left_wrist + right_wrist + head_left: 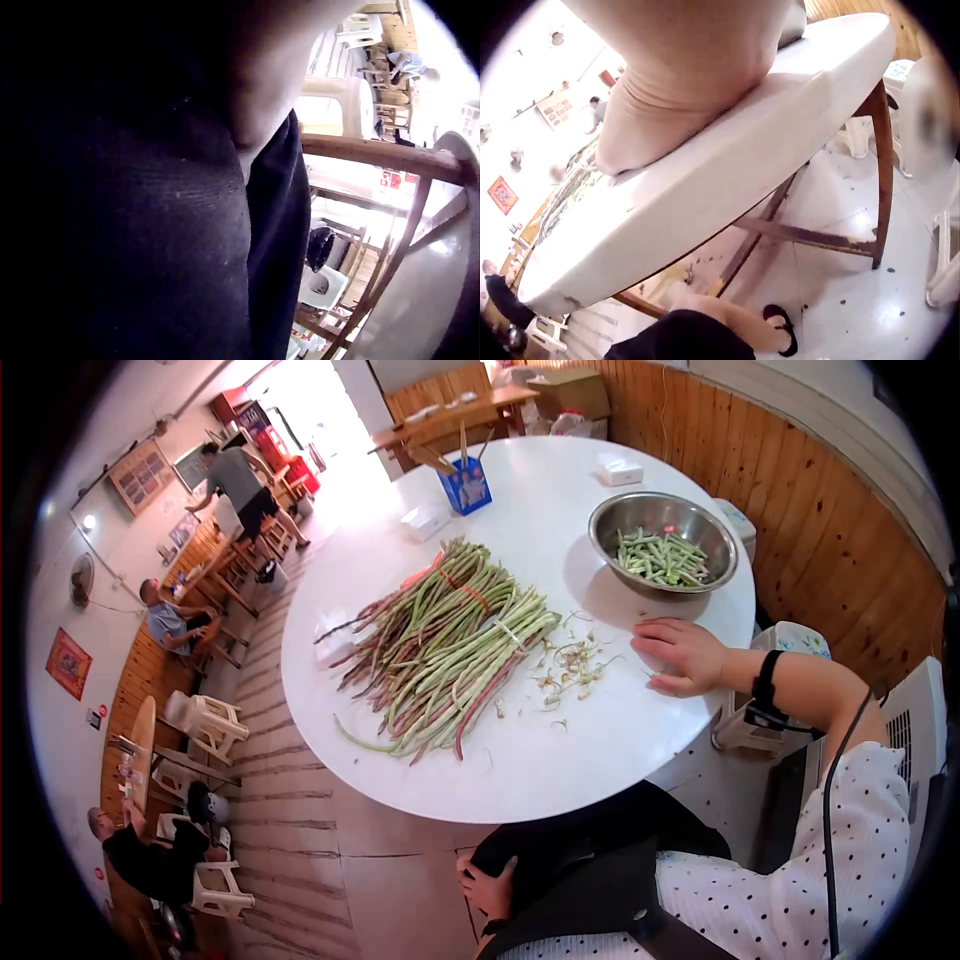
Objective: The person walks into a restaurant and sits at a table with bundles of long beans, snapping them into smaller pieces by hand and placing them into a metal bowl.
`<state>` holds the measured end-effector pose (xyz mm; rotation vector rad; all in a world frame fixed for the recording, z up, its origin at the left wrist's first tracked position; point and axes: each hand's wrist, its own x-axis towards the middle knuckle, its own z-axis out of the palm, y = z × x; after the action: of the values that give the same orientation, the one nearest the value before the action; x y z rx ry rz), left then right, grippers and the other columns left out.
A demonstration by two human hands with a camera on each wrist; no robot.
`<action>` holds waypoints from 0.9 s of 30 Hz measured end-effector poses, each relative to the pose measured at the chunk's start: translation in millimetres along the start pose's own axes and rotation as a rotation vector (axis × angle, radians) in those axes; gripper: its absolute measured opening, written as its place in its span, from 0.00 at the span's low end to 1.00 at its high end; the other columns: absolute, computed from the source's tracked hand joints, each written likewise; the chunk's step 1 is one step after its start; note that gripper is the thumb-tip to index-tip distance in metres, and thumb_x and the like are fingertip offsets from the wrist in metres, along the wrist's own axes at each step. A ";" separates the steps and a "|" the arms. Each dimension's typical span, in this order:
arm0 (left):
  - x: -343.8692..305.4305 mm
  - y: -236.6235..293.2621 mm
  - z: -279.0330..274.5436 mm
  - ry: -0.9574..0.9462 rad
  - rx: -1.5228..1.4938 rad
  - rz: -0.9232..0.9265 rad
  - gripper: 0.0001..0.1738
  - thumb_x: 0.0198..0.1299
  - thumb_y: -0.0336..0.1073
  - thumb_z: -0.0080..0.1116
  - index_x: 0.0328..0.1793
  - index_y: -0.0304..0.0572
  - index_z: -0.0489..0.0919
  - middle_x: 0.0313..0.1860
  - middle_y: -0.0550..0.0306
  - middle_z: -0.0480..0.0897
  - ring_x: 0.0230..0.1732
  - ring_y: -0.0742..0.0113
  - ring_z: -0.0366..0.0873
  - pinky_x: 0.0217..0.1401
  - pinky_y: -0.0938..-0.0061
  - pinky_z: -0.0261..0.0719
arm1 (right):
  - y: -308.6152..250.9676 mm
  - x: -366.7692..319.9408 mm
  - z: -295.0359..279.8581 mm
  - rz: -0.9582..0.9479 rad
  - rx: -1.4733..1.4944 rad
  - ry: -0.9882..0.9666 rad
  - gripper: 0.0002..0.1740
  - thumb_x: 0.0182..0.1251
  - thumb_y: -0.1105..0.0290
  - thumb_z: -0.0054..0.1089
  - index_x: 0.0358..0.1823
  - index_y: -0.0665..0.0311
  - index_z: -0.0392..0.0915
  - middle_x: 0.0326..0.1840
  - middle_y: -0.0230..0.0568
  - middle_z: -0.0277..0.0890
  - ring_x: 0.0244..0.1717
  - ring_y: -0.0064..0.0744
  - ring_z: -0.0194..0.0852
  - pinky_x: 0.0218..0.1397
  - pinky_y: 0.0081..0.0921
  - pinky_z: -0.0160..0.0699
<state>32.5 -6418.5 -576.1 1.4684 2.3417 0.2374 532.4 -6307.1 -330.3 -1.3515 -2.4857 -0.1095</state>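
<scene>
In the head view my right hand (682, 657) rests on the white round table (430, 785), fingers loosely extended and holding nothing. Just left of it lie scattered trimmed bits of bean (572, 665). Long beans, green and purplish, are heaped mid-table; one bundle (415, 625) has a red tie and another (500, 640) a pale tie. Beyond the right hand stands a steel bowl (715, 520) with short cut bean pieces (662, 558) inside. Below the table edge my left hand (490, 887) lies relaxed on the dark cloth over my lap. Dark cloth fills much of the left wrist view.
At the table's far side are a blue holder (464, 485) with utensils and white tissue packs (619, 470). Plastic stools (785, 645) stand close on the right, beside a wood-panelled wall (800, 480). Several people sit or stand at tables along the left wall.
</scene>
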 end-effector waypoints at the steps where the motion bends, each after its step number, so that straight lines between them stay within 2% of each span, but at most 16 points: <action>1: 0.2 -3.9 5.3 0.017 -0.011 0.031 0.60 0.39 0.68 0.73 0.74 0.47 0.60 0.70 0.40 0.63 0.71 0.36 0.59 0.71 0.51 0.61 | -0.5 -2.8 2.5 -0.003 -0.026 0.012 0.35 0.62 0.50 0.60 0.61 0.70 0.71 0.65 0.55 0.68 0.65 0.55 0.66 0.67 0.43 0.67; 5: -14.3 -1.5 0.7 -0.003 -0.130 0.033 0.59 0.38 0.69 0.72 0.74 0.51 0.60 0.74 0.43 0.59 0.74 0.38 0.54 0.72 0.45 0.58 | -9.7 5.0 -4.9 0.032 -0.124 -0.066 0.29 0.64 0.48 0.58 0.53 0.67 0.77 0.59 0.53 0.74 0.58 0.51 0.73 0.59 0.42 0.74; 8: -18.8 -13.2 10.9 0.019 -0.152 0.087 0.57 0.41 0.69 0.70 0.75 0.53 0.61 0.76 0.46 0.59 0.76 0.40 0.53 0.74 0.47 0.57 | -26.5 70.0 -39.7 0.255 -0.253 -0.637 0.25 0.66 0.47 0.56 0.45 0.64 0.81 0.48 0.49 0.80 0.49 0.49 0.79 0.49 0.42 0.77; 11: -24.1 -20.8 13.8 -0.038 -0.172 0.055 0.57 0.43 0.68 0.69 0.78 0.55 0.60 0.78 0.47 0.57 0.77 0.42 0.52 0.76 0.51 0.56 | -10.4 109.0 -7.5 0.041 -0.116 -0.201 0.20 0.67 0.52 0.56 0.37 0.63 0.82 0.40 0.44 0.81 0.43 0.47 0.81 0.42 0.43 0.79; 14: -30.2 -27.4 19.9 -0.081 -0.234 0.000 0.57 0.46 0.70 0.66 0.79 0.56 0.58 0.80 0.49 0.55 0.78 0.44 0.53 0.76 0.55 0.56 | -22.9 169.2 21.0 -0.120 -0.058 -0.032 0.13 0.64 0.61 0.57 0.34 0.63 0.81 0.38 0.42 0.80 0.43 0.46 0.81 0.41 0.42 0.81; 17: -33.3 -47.9 34.1 -0.063 -0.261 0.013 0.53 0.52 0.67 0.63 0.80 0.53 0.57 0.80 0.46 0.54 0.77 0.43 0.55 0.77 0.56 0.56 | -45.4 217.7 45.7 -0.187 -0.075 0.150 0.06 0.58 0.69 0.58 0.31 0.62 0.81 0.40 0.42 0.80 0.44 0.45 0.81 0.41 0.41 0.83; 20: -49.3 -60.5 32.2 -0.055 -0.352 0.001 0.49 0.57 0.62 0.64 0.79 0.48 0.59 0.77 0.39 0.58 0.75 0.42 0.59 0.75 0.56 0.60 | -49.1 247.2 68.5 -0.202 -0.153 0.017 0.06 0.54 0.73 0.59 0.33 0.62 0.82 0.41 0.42 0.79 0.45 0.46 0.81 0.43 0.39 0.84; 23: -53.7 -99.1 41.7 -0.034 -0.393 0.161 0.43 0.59 0.55 0.65 0.76 0.41 0.64 0.68 0.34 0.71 0.68 0.44 0.70 0.69 0.58 0.69 | -50.7 253.5 73.1 -0.260 -0.155 -0.038 0.07 0.52 0.74 0.60 0.34 0.62 0.83 0.43 0.43 0.78 0.46 0.46 0.81 0.43 0.39 0.84; 24: -54.0 -111.8 42.9 -0.112 -0.443 0.095 0.40 0.60 0.54 0.65 0.72 0.39 0.68 0.64 0.36 0.74 0.65 0.47 0.73 0.66 0.59 0.71 | -51.9 252.2 66.6 -0.270 -0.150 -0.042 0.09 0.53 0.74 0.60 0.36 0.63 0.83 0.43 0.44 0.77 0.45 0.47 0.81 0.43 0.39 0.84; 26: -49.9 -131.0 27.1 -0.270 -0.541 -0.031 0.33 0.60 0.50 0.66 0.65 0.35 0.75 0.55 0.39 0.81 0.57 0.52 0.80 0.61 0.63 0.77 | -58.8 250.3 65.6 -0.242 0.045 0.095 0.09 0.54 0.73 0.60 0.38 0.63 0.81 0.43 0.43 0.76 0.44 0.45 0.81 0.44 0.39 0.83; 27: -43.6 -115.9 0.1 -0.253 -0.503 -0.040 0.30 0.61 0.49 0.66 0.61 0.34 0.77 0.52 0.41 0.83 0.54 0.56 0.81 0.57 0.64 0.78 | -65.1 249.6 55.8 -0.235 0.127 0.168 0.08 0.56 0.72 0.60 0.38 0.64 0.81 0.43 0.43 0.76 0.44 0.44 0.81 0.44 0.39 0.82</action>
<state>-47.0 -6509.0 -605.0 1.1290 1.9235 0.5501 338.8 -6130.0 -302.3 -0.9563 -2.4528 -0.1098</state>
